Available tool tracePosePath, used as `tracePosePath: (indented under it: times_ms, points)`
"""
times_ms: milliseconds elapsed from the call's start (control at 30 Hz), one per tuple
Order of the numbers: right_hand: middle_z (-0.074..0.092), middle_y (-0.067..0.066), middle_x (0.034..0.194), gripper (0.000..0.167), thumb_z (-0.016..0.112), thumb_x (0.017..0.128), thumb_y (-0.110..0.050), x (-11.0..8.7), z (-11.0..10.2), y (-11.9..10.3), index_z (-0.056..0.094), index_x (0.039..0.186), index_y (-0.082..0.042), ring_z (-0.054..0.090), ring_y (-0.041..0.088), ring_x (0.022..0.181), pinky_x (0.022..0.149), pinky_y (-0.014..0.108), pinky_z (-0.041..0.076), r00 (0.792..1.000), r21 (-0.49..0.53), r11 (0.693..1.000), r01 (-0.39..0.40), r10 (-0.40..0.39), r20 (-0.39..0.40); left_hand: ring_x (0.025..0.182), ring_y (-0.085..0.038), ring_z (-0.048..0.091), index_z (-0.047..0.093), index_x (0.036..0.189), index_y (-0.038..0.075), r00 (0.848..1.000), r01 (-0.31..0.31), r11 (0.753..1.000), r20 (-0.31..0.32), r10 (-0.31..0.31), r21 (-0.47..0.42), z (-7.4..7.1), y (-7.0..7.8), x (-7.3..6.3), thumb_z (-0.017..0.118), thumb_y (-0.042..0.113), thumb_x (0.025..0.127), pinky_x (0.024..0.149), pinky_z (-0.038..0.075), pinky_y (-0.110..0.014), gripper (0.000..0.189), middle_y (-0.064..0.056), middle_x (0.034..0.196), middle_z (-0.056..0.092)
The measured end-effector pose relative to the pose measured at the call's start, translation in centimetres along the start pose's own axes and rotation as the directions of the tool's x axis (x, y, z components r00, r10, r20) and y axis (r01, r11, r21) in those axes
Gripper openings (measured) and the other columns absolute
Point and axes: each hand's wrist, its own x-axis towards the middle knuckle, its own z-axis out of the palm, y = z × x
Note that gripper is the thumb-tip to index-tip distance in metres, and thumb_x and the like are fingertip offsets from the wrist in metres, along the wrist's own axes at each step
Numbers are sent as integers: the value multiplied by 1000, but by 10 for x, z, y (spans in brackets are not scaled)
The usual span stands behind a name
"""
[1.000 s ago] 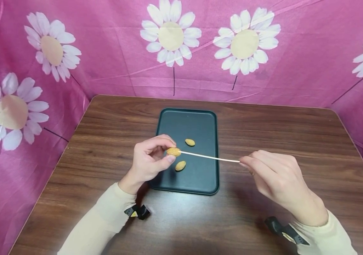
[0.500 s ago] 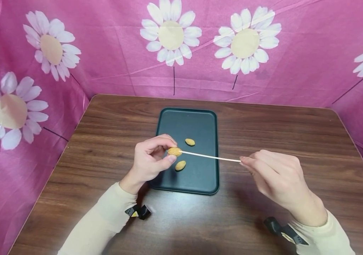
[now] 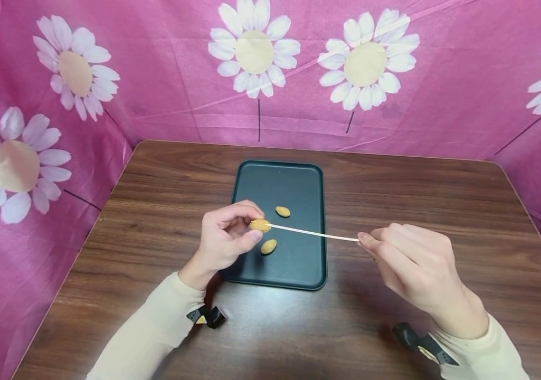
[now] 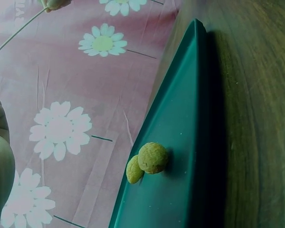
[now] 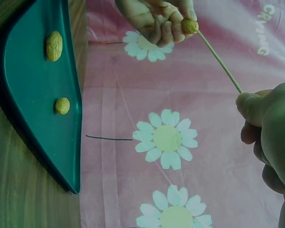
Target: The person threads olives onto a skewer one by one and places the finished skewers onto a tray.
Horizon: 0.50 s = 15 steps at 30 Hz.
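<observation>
My left hand pinches a tan, oval, rough-skinned nut-like piece between thumb and fingertips, raised over the dark green tray. A thin pale wooden skewer runs from the right end of that piece across the tray's right edge. Its other end is pinched between the thumb and fingers of my right hand. In the right wrist view the skewer slants from the held piece to the right thumb. Two similar pieces lie apart on the tray, one farther back and one nearer.
The tray lies on a brown wood-grain table. A pink cloth with large white daisies hangs behind the table and at both sides. Each wrist wears a black strap with a small camera, the left camera sitting low over the table.
The held piece and the skewer have shifted very slightly to the right, together with my hands. Both grips look the same, and the two pieces on the tray stay put.
</observation>
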Motion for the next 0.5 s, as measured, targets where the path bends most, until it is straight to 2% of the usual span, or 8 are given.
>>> tracePosePath:
  times_ms: [100,300,500]
  points:
    - [59,1,68,30,55,109,-6,1,0,-2,74,87,0,43,17,53,44,29,33,1000,19,1000,-3,3,24,94,-12,66,77,107,0,1000,0,1000,-3,0,-1,2,0,-1,83,8,94,80,58,-18,16,1,105,76]
    - [59,0,69,32,53,112,-9,6,4,-9,73,89,2,43,14,54,44,25,33,998,67,998,-11,7,63,95,-13,66,64,99,-19,1000,-5,1000,26,5,16,7,-1,2,84,12,94,80,59,-18,38,1,104,75]
    - [57,0,68,33,54,112,-11,12,5,-11,73,89,2,41,14,53,44,25,32,998,50,999,-13,11,56,95,-12,65,67,100,-15,1000,1,1000,22,-1,9,10,-1,4,84,13,94,80,59,-17,34,2,105,75]
